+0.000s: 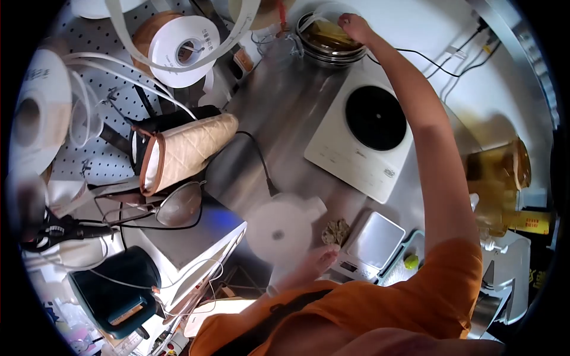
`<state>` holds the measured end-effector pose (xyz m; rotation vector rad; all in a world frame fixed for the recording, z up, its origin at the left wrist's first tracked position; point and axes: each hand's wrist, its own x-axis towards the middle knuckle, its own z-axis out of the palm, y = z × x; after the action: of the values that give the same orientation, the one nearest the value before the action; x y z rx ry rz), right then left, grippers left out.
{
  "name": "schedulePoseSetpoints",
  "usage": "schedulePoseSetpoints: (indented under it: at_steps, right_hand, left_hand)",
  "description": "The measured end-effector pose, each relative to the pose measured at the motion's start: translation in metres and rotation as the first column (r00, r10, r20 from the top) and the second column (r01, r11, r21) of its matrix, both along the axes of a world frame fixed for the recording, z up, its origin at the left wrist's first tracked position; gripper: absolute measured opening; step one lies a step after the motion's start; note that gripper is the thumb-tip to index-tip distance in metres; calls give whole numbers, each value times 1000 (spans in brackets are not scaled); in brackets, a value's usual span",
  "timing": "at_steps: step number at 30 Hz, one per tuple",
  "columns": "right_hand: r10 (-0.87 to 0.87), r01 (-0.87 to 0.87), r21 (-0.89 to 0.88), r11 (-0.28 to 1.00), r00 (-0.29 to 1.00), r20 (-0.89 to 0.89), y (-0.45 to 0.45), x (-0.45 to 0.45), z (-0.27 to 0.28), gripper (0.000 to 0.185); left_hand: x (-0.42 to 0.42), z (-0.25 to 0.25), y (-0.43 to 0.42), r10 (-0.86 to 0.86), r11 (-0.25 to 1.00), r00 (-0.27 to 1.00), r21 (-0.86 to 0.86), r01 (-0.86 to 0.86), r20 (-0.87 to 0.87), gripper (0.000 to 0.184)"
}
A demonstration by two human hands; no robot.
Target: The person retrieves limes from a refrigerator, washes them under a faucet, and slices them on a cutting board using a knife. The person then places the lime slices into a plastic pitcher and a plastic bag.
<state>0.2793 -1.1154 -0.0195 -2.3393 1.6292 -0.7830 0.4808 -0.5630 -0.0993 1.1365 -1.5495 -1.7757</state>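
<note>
The right hand [354, 29] was at the stacked round amber glassware [323, 40], at twelve o'clock, probably stiff, fragile and best held by the rim; whether either it or the left hand [317, 261] was closed, I couldn't tell.

Legible text is scant. At 11 o'clock, a ribbon spool [206, 46] bears Korean letters, seemingly ending in "리본". At 10 o'clock, a larger spool [52, 89] carries partial, unreadable lettering. At 3 o'clock, a cooktop [356, 155] shows an oval mark and fine print, too small to read; farther out, a yellow label [532, 222] has dark, unreadable characters.
</note>
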Motion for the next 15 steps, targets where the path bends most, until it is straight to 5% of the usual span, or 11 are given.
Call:
schedulePoseSetpoints:
  at_steps: [2,3,5,10,13,15]
  right_hand:
    - [-187,189,40,981,981,-47,-25,20,-13,22]
    - [-181,184,55,981,982,-48,-44,22,-28,22]
    - [-117,133,227,965,990,-81,-86,15,-56,44]
    - [-101,147,347,926,984,-147,-84,26,-56,44]
    - [-148,133,94,987,971,187,-78,20,-50,37]
    - [-198,191,55,980,960,196,-59,14,-13,32]
  left_hand:
    - [13,-18,7,-5,952,995,304,-25,98,27]
    - [12,-54,30,137,937,991,323,-130,-1,23]
    - [23,-41,26,110,946,992,301,-121,55,24]
    - [33,-4,8,-3,962,989,272,-37,145,27]
    - [30,9,3,-55,965,983,262,7,175,29]
    - [27,20,0,-82,968,977,248,31,198,31]
